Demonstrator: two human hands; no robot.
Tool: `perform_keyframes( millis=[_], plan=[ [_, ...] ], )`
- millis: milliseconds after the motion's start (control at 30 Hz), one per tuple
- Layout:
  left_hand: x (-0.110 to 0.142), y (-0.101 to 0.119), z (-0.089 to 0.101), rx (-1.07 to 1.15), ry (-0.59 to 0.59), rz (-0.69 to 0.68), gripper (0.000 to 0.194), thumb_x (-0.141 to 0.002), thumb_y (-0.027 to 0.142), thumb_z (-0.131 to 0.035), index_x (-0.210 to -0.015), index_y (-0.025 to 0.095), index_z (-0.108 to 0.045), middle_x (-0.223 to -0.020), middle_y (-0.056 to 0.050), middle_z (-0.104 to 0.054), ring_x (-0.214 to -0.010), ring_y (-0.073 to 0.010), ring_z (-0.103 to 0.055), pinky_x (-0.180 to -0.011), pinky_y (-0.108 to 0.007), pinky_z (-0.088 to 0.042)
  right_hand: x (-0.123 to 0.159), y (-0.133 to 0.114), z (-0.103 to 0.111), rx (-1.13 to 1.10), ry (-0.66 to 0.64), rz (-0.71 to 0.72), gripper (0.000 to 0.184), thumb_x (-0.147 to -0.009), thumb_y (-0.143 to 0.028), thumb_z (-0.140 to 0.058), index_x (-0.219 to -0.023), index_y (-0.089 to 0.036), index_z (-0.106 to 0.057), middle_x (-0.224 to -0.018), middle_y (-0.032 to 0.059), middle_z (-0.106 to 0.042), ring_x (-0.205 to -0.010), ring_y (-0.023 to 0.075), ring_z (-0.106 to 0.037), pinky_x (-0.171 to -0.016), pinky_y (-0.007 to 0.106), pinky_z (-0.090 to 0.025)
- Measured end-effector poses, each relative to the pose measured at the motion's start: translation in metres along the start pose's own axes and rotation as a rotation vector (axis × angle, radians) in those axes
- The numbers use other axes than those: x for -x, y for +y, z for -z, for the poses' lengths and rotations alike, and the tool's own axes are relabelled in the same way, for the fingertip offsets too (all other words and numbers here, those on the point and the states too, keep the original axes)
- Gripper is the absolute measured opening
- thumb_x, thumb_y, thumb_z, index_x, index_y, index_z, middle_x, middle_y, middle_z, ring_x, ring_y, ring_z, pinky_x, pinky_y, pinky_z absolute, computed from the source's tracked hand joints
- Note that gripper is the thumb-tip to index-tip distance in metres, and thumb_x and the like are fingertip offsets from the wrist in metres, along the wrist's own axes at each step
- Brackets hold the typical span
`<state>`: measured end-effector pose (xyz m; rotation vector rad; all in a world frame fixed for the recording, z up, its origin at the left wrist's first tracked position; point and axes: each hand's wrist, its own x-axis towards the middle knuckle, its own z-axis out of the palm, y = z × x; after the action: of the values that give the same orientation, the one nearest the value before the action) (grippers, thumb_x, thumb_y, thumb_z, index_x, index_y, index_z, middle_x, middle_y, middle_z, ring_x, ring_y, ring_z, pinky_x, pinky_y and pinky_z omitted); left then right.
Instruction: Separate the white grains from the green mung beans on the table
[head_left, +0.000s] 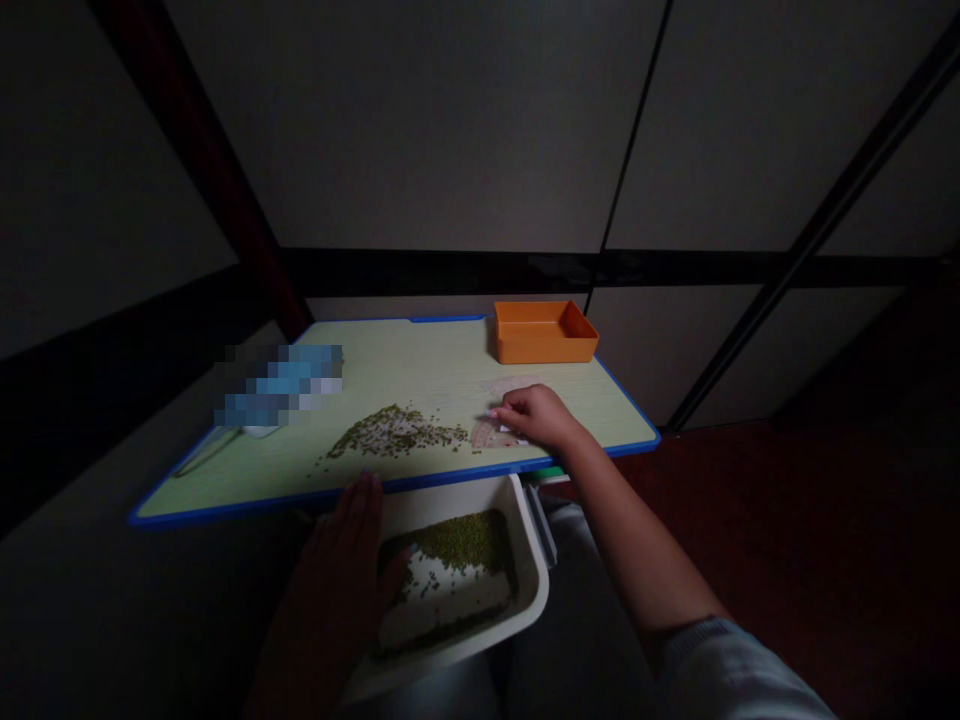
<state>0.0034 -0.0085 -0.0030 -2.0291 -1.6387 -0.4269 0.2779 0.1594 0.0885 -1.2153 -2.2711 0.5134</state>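
A pile of small green beans (401, 432) lies spread on the pale green table (300, 470) with its blue edge. My right hand (534, 415) rests on the table just right of the pile, fingers curled onto a clear plastic protractor-like sheet (489, 432). My left hand (346, 560) holds the left rim of a white tray (534, 570) just below the table's front edge, fingers together; the tray has green beans in it.
An empty orange box (544, 331) stands at the table's far right corner. A blurred blue object (281, 392) and a small white item (260, 431) lie at the left. Dark walls surround the table; reddish floor lies to the right.
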Motion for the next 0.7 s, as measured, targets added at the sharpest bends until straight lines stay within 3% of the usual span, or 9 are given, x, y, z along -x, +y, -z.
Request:
perform_keyframes(
  millis=[700],
  plan=[
    [-0.0007,0.0018,0.0016,-0.01,-0.014,0.005,0.078,-0.091,0.056,-0.025,-0.151,0.01,-0.006,-0.151,-0.02,-0.04,-0.138,-0.0311,-0.041,-0.105,-0.048,-0.04,0.0009,0.0004,-0.0034,-0.025,-0.042,0.053,0.035,-0.088,-0.037,-0.062,-0.061,-0.015,-0.061,-0.05,-0.0051,-0.048,-0.051,0.008,-0.041,-0.056,0.024,-0.018]
  ],
)
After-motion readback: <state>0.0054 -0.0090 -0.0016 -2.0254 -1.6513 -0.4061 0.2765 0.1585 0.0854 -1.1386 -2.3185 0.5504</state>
